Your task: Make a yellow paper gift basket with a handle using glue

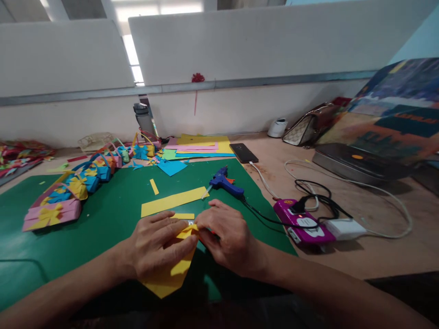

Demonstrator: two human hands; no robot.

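Bare left hand (154, 242), bare right hand (229, 235); forearms (82, 279) uncovered too (wrists (262, 258) slimmer than hands).

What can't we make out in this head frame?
All in the head view:
- Yellow folded paper: upper part covered by the left hand.
- Red-orange item under the right hand: mostly hidden by that hand, can't identify.
- Purple power strip: label print too small and blurred.
- Colourful pile: cut off by the left edge.
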